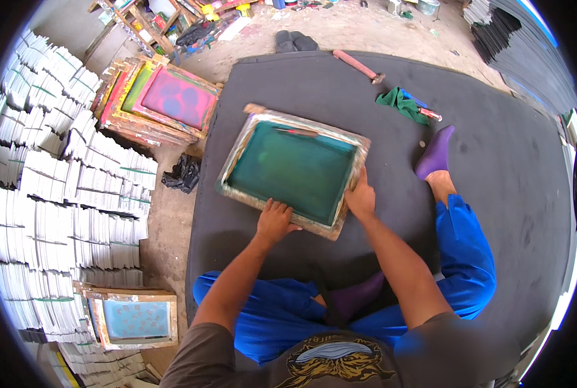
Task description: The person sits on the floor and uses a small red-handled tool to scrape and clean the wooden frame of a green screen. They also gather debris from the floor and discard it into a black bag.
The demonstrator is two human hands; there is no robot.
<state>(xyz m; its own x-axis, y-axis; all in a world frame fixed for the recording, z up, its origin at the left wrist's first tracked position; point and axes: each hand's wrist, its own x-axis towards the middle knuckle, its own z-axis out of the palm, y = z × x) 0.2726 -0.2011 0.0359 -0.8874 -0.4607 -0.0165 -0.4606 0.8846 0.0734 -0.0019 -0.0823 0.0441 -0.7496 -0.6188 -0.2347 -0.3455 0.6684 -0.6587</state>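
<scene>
Person sits on a dark mat [508, 194]. Both hands on a wooden screen-printing frame [293, 168] with green mesh, lying flat on the mat. Left hand [274, 221] grasps the frame's near edge, fingers over the wood. Right hand [361, 197] grips the near right corner. Beyond the right grip: a hammer [358, 66] and a green cloth [402, 103]. Left of the grips, off the mat: a stack of coloured frames [165, 97], a black bag [182, 173], white paper stacks [55, 181].
</scene>
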